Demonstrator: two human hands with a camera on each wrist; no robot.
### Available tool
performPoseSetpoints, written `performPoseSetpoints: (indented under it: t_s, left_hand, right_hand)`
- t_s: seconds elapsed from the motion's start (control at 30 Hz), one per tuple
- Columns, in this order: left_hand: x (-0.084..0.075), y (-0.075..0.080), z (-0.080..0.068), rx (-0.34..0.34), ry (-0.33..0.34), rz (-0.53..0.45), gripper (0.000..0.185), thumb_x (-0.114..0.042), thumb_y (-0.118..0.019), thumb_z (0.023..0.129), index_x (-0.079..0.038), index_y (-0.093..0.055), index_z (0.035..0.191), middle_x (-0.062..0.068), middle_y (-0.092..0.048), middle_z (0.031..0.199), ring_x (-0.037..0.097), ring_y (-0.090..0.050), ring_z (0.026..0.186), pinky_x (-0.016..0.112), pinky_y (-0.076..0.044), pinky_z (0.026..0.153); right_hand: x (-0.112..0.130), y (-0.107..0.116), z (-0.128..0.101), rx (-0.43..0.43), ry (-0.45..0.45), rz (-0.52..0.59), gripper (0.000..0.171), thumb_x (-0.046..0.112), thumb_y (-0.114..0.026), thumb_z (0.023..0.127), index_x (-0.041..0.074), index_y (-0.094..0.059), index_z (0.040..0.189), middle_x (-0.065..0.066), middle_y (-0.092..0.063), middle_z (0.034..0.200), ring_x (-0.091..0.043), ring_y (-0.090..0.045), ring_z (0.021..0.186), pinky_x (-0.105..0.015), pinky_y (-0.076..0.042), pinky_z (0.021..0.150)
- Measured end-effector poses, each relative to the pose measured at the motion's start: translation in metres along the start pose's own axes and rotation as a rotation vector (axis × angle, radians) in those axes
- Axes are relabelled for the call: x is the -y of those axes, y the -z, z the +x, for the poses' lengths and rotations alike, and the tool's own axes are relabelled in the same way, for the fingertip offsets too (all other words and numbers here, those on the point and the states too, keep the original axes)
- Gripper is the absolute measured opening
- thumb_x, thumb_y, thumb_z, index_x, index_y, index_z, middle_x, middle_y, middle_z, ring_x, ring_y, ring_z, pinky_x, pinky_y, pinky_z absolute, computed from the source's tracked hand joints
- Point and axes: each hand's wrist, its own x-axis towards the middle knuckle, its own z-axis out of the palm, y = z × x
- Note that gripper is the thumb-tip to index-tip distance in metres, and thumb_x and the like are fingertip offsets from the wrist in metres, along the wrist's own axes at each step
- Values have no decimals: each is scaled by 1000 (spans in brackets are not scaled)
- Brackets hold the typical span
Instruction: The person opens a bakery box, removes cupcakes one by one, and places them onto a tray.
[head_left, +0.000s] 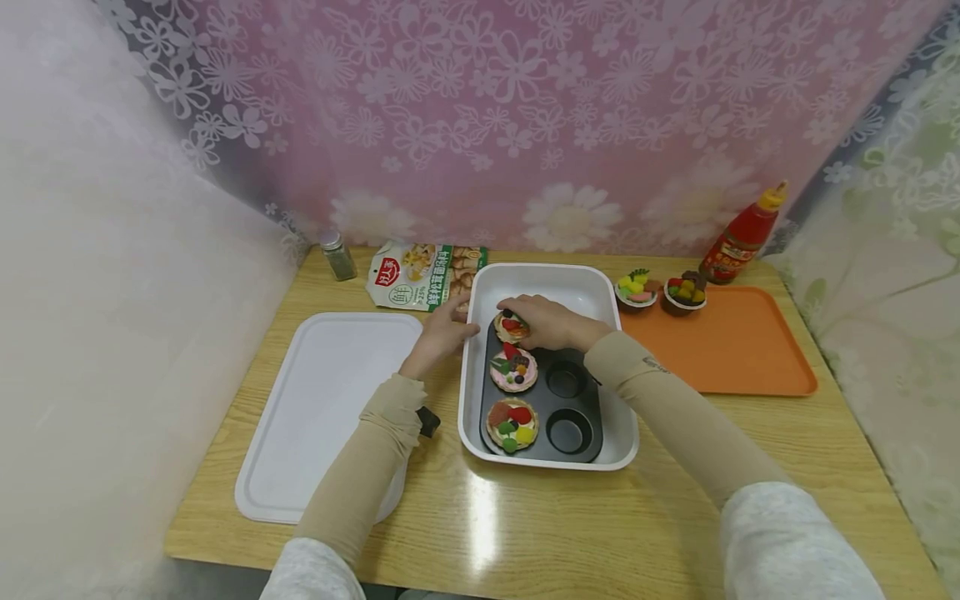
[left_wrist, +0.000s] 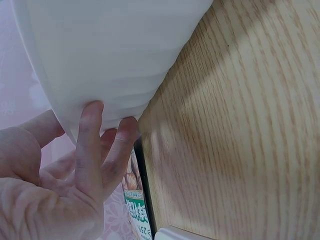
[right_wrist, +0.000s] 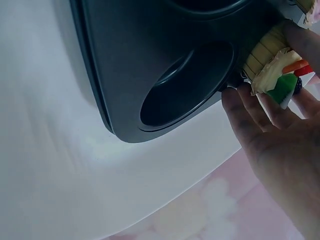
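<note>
A white rectangular tub (head_left: 555, 285) stands mid-table with a dark muffin pan (head_left: 542, 408) inside. My left hand (head_left: 441, 335) grips the tub's left rim, thumb over the edge and fingertips against the outer wall (left_wrist: 115, 55) in the left wrist view. My right hand (head_left: 553, 322) holds a fruit-topped tart (head_left: 510, 327) at the pan's far left cup; in the right wrist view thumb and fingers lie around the tart (right_wrist: 272, 65). Nearer in that column sit a pink tart (head_left: 513, 372) and a cream tart (head_left: 512, 427). Dark cups show along the right column.
A white tray (head_left: 330, 325) lies left of the tub, an orange tray (head_left: 738, 358) right. Two filled dark cups (head_left: 637, 290) stand by the orange tray near a red sauce bottle (head_left: 738, 242). Behind are a seasoning packet (head_left: 405, 275) and a spice jar (head_left: 339, 258).
</note>
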Motion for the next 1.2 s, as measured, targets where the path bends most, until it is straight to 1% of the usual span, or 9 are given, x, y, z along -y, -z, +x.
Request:
performPoseSetpoints:
  t_s: [0.1,0.2,0.3,0.43,0.57,0.67,0.83,1.0,1.2]
  left_hand:
    - [0,-1,0,-5,1,0,69,-12,-68,101,-25,-40,163,22,-64,140,40,-71,117,45,-65,80]
    - [-1,-1,0,-11,0,-4,69,-11,-68,101,-24,-41,163,22,-64,140,40,-71,117,48,-66,81]
    - [-2,-1,-1,-18,-4,-3,69,-11,-68,101,-24,-41,163,23,-64,139,41,-71,117,49,-66,82]
    - [-2,-2,-1,-24,-8,4,68,-11,-69,101,-24,-42,162,22,-64,139,40,-71,116,48,-65,80]
    - [-2,-1,-2,-18,-11,5,69,-11,-68,101,-23,-41,163,23,-64,139,41,-71,116,47,-66,79]
    - [-2,-1,-2,-15,-11,3,69,-10,-68,101,-23,-41,163,23,-64,139,41,-71,115,45,-66,78]
    - [-2,-1,-1,-19,-13,-3,68,-10,-68,101,-22,-42,162,23,-65,137,41,-72,113,42,-65,74]
    - [-1,-1,-1,-18,-6,3,68,-11,-68,101,-23,-42,162,22,-65,138,39,-71,114,41,-64,74]
    - [-1,-1,-2,-16,-10,-1,68,-11,-68,101,-22,-42,162,23,-64,137,40,-72,112,42,-64,74]
  right_hand:
    - [0,-1,0,-13,-12,-9,79,14,-79,94,8,-39,161,-20,-51,156,-39,-51,143,-57,-45,118]
    - [-1,-2,1,-15,-37,-27,80,16,-79,95,7,-37,162,-20,-50,157,-39,-50,144,-56,-44,119]
    - [-1,-2,1,-16,-58,-41,81,19,-78,95,4,-35,163,-22,-48,159,-40,-49,146,-56,-43,121]
    - [-1,-2,1,-30,-66,-34,80,19,-78,95,1,-37,161,-23,-48,160,-40,-49,146,-56,-42,121]
    - [-1,-1,1,-40,-70,-3,79,18,-79,94,0,-39,159,-24,-49,157,-39,-52,142,-55,-44,120]
    - [-1,0,1,-53,-66,19,79,18,-80,92,-1,-40,158,-24,-52,152,-37,-56,135,-54,-47,117]
    - [-1,3,1,-126,-51,81,78,18,-84,89,-1,-45,154,-24,-53,143,-35,-58,125,-51,-50,112]
    - [-2,5,-3,-146,-65,130,78,19,-84,89,-1,-45,154,-24,-49,144,-35,-58,124,-51,-51,110]
    - [-3,12,-12,-195,-97,152,82,26,-86,87,3,-45,154,-24,-42,148,-36,-56,124,-54,-51,109]
